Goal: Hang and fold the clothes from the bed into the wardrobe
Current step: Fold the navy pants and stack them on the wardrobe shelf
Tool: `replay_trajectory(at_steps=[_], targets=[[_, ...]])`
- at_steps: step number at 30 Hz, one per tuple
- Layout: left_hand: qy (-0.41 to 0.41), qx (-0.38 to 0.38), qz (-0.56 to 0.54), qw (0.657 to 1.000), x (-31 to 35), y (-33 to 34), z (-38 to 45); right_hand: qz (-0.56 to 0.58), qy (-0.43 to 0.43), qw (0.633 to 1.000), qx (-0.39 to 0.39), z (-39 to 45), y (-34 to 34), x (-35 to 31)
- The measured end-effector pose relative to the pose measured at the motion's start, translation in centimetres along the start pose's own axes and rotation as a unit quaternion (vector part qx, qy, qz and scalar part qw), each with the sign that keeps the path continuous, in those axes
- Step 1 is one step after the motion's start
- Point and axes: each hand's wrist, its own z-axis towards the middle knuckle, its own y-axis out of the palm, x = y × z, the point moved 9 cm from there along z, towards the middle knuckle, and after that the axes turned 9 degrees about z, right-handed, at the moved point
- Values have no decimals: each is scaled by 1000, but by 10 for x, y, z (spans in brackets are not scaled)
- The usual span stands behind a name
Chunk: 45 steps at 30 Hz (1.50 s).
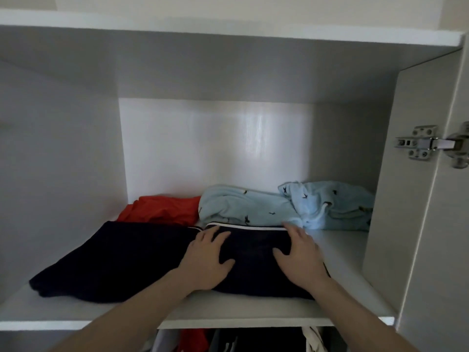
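A folded dark navy garment with a white-striped edge (253, 250) lies on the white wardrobe shelf (228, 311). My left hand (206, 260) rests flat on its left part, fingers spread. My right hand (299, 257) lies flat on its right part, fingertips near the white stripe. A second dark navy garment (114, 260) lies beside it to the left. Behind them sit a red folded garment (162, 208) and two light blue patterned garments (243, 204) (335, 204) against the back wall.
The shelf compartment has a grey left wall, a white back panel (215, 143) and a right side panel with a metal hinge (431, 144). Below the shelf, hanging clothes (241, 341) in red, dark and white show.
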Motion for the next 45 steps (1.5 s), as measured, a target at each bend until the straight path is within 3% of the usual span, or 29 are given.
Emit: replay_trajectory(at_steps=[3,5,14,17,20,23,31,36,38,41,43,45], targets=[[3,-98,14,995,3,41,-4,-81,12,992,-97,-11,44,11],[-13,-120,10,993,-1,51,1,-123,6,986,-114,-9,57,17],[-22,-143,-33,989,13,44,15,-124,0,987,-101,13,56,32],[-10,-70,-63,995,-4,14,8,-124,-3,988,-96,14,54,35],[-98,-30,-5,995,-69,-6,-5,-128,-7,987,-100,14,55,36],[-195,-78,11,978,-133,3,-24,-136,-6,985,-106,13,57,36],[-267,-94,-11,959,-187,5,-33,-147,-14,981,-125,10,60,30],[-262,-149,5,953,-188,0,-24,-146,-11,981,-130,10,63,26],[-245,-81,39,966,-165,-15,-10,-140,-10,982,-129,9,66,24],[-118,84,-26,989,-99,-33,8,-140,-10,980,-143,6,69,18],[-56,45,-68,995,-67,-12,12,-99,-10,986,-136,9,66,10],[-45,-30,-42,998,-61,18,10,16,0,999,-41,23,39,7]])
